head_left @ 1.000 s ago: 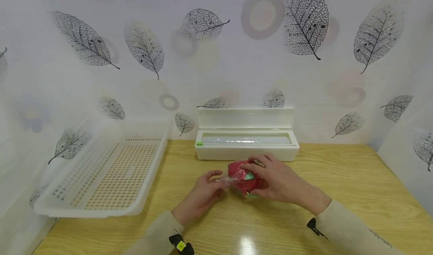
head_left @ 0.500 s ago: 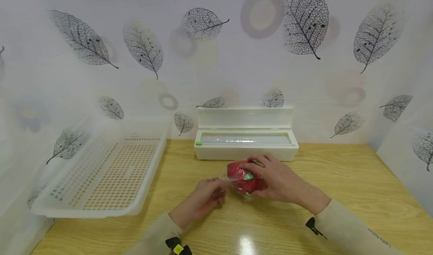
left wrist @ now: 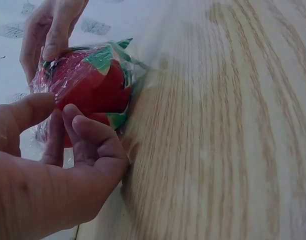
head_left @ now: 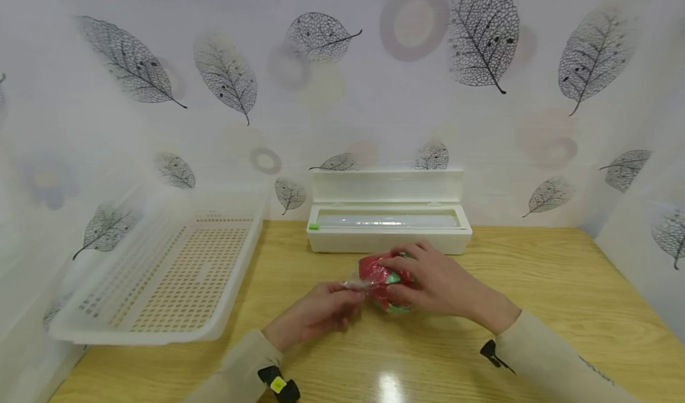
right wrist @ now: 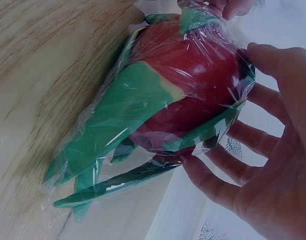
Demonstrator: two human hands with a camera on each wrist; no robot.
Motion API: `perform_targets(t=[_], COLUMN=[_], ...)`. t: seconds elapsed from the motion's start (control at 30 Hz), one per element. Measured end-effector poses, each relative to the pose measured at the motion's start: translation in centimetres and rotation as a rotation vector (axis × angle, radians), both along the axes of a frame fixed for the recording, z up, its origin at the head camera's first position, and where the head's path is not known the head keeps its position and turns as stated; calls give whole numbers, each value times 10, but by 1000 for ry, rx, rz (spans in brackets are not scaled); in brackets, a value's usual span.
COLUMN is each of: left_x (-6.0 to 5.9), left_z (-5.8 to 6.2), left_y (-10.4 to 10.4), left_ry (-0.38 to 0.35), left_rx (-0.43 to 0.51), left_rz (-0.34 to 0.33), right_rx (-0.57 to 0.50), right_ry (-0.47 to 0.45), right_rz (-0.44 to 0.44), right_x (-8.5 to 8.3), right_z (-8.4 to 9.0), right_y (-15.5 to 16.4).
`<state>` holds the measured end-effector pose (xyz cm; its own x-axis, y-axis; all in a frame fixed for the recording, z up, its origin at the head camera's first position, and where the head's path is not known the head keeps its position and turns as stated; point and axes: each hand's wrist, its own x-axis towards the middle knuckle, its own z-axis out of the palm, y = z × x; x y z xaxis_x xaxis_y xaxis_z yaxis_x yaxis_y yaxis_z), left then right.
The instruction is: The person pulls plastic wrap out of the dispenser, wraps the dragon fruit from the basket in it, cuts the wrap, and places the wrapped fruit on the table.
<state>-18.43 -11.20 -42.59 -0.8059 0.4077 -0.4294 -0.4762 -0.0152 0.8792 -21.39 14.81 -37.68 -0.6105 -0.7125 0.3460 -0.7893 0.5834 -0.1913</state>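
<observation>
A red toy fruit (head_left: 374,268) with green leaves lies wrapped in clear cling film on the wooden table (head_left: 535,284), just in front of the film dispenser. My right hand (head_left: 400,277) grips it from above and from the right, fingers curled round it. In the right wrist view the fruit (right wrist: 193,70) fills the frame with the right hand (right wrist: 230,127) cupped round its far side. My left hand (head_left: 345,293) pinches the loose tail of film (head_left: 354,283) at the fruit's left. In the left wrist view the left hand (left wrist: 59,112) touches the wrapped fruit (left wrist: 88,82).
A white cling-film dispenser box (head_left: 389,239) stands with its lid up against the back wall. A white perforated plastic basket (head_left: 160,272) sits tilted at the table's left edge. Leaf-patterned sheets wall in the back and both sides.
My left hand has shifted slightly and now pinches the film tail drawn out to the fruit's left. The right hand and the fruit have barely moved.
</observation>
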Motion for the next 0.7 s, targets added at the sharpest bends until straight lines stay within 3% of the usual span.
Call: perform_targets(t=[0.13,0.47,0.7], left_x=[-1,-2,-4], left_z=[-2,4,4], left_y=[1,13,17], left_ry=[31,199,210], left_rx=[-29,-272,-347], left_rz=[36,28,25], right_rx=[-16,11,16], right_ry=[29,27,11], right_rz=[-3,-21,-22], right_x=[-2,-2,-4], right_z=[-1,0,0], right_y=[-3,-5,-5])
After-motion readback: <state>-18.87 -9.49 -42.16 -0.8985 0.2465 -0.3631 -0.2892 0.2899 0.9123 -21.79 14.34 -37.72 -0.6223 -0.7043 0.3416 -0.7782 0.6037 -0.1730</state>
